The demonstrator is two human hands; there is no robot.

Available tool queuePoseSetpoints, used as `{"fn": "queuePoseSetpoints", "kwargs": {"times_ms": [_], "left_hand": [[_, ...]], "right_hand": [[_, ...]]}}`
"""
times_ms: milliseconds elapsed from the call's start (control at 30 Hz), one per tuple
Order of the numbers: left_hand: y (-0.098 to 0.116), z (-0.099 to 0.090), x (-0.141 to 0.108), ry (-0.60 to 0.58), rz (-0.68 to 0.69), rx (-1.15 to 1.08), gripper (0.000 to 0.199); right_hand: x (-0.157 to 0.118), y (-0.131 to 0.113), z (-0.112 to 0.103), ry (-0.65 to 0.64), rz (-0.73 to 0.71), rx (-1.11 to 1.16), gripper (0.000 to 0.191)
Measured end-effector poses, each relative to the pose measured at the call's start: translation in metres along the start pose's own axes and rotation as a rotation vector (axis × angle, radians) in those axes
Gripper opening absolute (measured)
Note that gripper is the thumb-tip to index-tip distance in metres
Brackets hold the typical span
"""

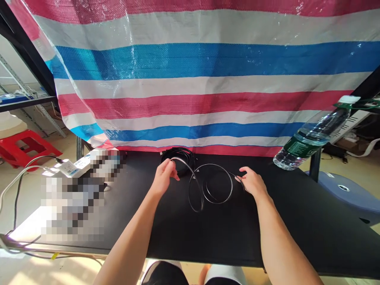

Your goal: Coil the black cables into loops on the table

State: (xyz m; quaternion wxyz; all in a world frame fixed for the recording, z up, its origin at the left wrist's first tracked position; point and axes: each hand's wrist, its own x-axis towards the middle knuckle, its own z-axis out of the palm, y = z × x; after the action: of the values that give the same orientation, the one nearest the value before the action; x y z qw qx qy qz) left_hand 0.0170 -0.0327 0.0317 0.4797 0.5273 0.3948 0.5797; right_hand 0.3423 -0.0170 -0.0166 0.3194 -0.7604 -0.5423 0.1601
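A thin black cable (232,186) runs in loose loops between my two hands, above the black tabletop (204,241). My left hand (163,176) is closed on one part of it, thumb against fingers. On the other side, my right hand (251,181) pinches the cable near its fingertips, with the index finger curved. Behind my left hand lies a coiled bundle of black cable (185,152) at the back edge of the table. The cable's ends cannot be made out clearly.
A water bottle (314,136) leans at the back right. On the left lie a white power strip (80,164) with plugs and some blurred-out items. A striped plastic sheet (208,87) hangs behind the table. A red stool (26,146) and a blue stool (347,190) stand on the floor.
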Motion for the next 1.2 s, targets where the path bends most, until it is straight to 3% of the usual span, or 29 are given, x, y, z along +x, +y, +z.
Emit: {"fn": "queuePoseSetpoints", "kwargs": {"times_ms": [67,200,267,367,467,633,733,967,1067,1200], "left_hand": [[0.007,-0.008,0.006,0.055,-0.051,-0.197,0.056],[0.019,-0.028,0.015,0.411,-0.104,-0.562,0.054],[0.023,-0.039,0.017,0.51,-0.137,-0.69,0.051],[0.028,-0.052,0.018,0.641,-0.192,-0.796,0.049],[0.03,-0.062,0.019,0.795,-0.256,-0.857,0.048],[0.029,-0.077,0.02,0.922,-0.219,-0.872,0.044],[0.027,-0.074,0.021,0.85,-0.22,-0.832,0.045],[0.014,-0.025,0.016,0.4,-0.278,-0.436,0.043],[0.004,-0.008,0.009,0.211,-0.285,-0.22,0.041],[-0.006,-0.002,0.004,0.006,-0.271,0.023,0.042]], "right_hand": [[0.002,0.005,-0.003,-0.054,-0.025,0.17,0.016],[0.002,0.005,-0.01,-0.107,0.11,0.654,0.012],[-0.002,-0.002,-0.018,-0.073,0.19,0.929,0.018],[-0.011,-0.014,-0.032,0.083,0.248,1.289,0.021],[-0.019,-0.018,-0.042,0.32,0.308,1.555,0.026],[-0.019,-0.003,-0.046,0.56,0.276,1.667,0.04],[-0.016,0.003,-0.046,0.621,0.269,1.65,0.043],[-0.01,0.002,-0.04,0.505,0.121,1.331,0.046],[-0.013,-0.01,-0.034,0.366,0.006,1.161,0.028],[-0.022,-0.027,-0.025,0.084,0.031,0.977,0.031]]}}
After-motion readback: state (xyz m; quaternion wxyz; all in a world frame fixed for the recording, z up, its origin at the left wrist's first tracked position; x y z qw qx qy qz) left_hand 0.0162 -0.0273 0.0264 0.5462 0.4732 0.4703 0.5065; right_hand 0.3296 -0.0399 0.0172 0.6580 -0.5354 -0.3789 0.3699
